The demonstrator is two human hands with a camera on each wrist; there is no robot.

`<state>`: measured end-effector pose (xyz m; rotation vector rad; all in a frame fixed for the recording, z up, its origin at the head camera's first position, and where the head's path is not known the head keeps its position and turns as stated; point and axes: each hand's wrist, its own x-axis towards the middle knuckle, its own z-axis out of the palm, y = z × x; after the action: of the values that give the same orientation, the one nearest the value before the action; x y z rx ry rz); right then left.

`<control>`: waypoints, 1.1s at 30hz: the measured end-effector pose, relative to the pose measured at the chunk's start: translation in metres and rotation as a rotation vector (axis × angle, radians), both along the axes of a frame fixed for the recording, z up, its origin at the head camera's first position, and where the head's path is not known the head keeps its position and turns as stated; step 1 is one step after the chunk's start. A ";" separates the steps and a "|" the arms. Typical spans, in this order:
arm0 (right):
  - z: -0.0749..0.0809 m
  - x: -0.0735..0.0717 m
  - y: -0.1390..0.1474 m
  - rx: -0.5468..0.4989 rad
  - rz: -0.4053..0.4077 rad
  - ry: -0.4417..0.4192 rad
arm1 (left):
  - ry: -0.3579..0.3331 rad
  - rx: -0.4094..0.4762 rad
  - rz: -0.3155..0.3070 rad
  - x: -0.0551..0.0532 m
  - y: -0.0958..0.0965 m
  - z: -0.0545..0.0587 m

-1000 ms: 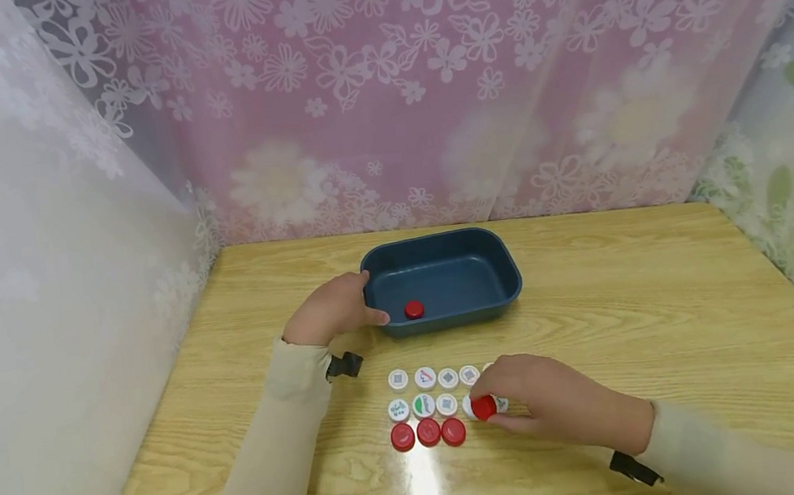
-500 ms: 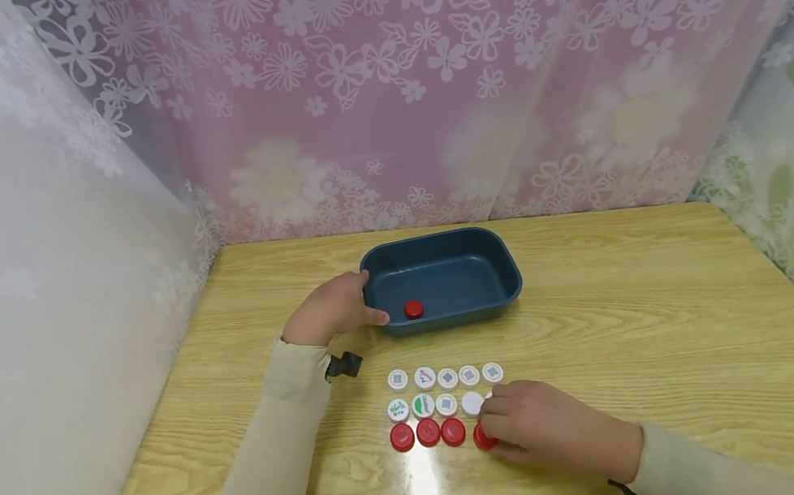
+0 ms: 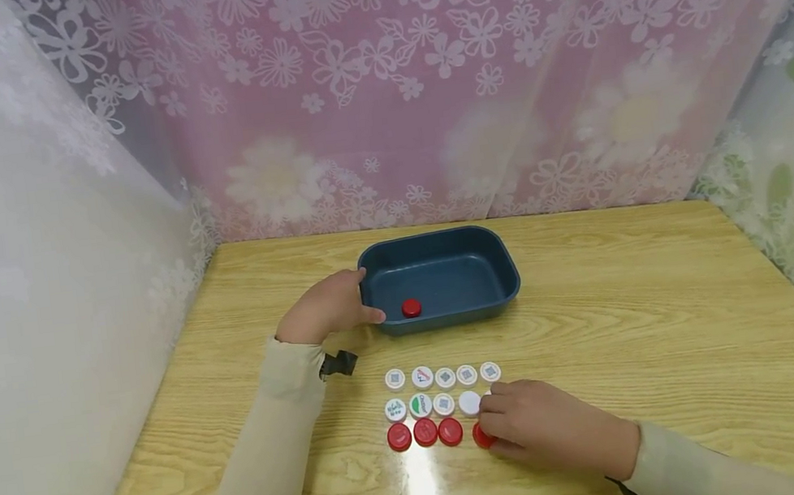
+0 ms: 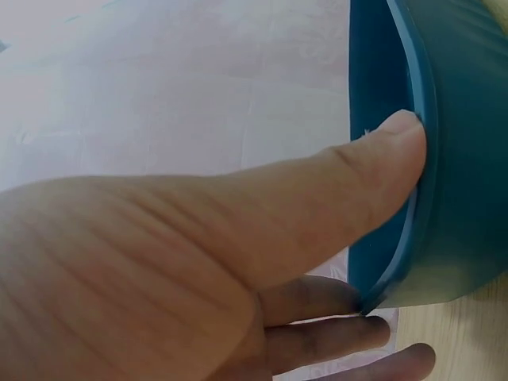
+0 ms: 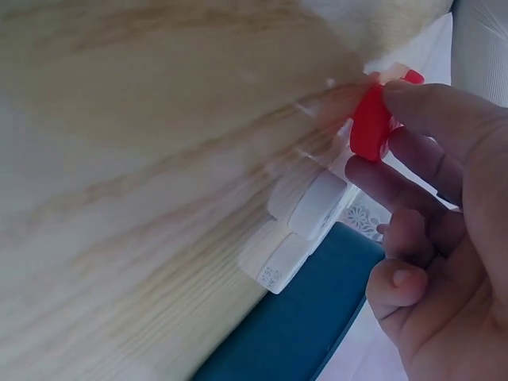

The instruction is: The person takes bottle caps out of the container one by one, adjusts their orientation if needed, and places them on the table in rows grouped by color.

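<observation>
My left hand (image 3: 323, 309) grips the left end of a dark blue rectangular plastic tub (image 3: 449, 320), its thumb over the rim in the left wrist view. Inside, close to the front wall, lies one red bottle cap (image 3: 411, 308). Thumb and fingers of my right hand (image 3: 553, 423) pinch another red bottle cap (image 5: 368, 127), seen on edge in the right wrist view. That cap is at the right end of a front row of three red bottle caps (image 3: 425, 432), with a gap between. The right hand partly covers it in the head view.
Behind the red row, two rows of white bottle caps (image 3: 443, 404) lie on the wooden table (image 3: 640, 318). Most have printed tops; one white cap (image 3: 469, 402) is plain. My right hand hides the end of the nearer white row. Floral curtains (image 3: 382, 118) enclose the table.
My right hand has brought its red cap from over the white caps toward me, down to the red row, then held there. The left hand and tub have stayed put.
</observation>
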<state>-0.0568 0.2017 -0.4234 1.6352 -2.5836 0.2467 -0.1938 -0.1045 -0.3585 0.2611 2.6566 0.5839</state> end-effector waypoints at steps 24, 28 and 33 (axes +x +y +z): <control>0.086 -0.098 0.010 -0.179 -0.366 -0.159 | 0.027 0.105 -0.005 -0.007 -0.014 -0.007; 0.086 -0.118 0.002 -0.183 -0.414 -0.193 | 0.026 0.108 -0.026 -0.009 -0.015 -0.007; 0.087 -0.143 -0.013 -0.131 -0.446 -0.208 | 0.004 0.111 -0.024 -0.009 -0.014 -0.006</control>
<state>-0.1993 0.1891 -0.3362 1.0014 -2.9217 0.5614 -0.2030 -0.1181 -0.3646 0.3260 2.6246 0.7255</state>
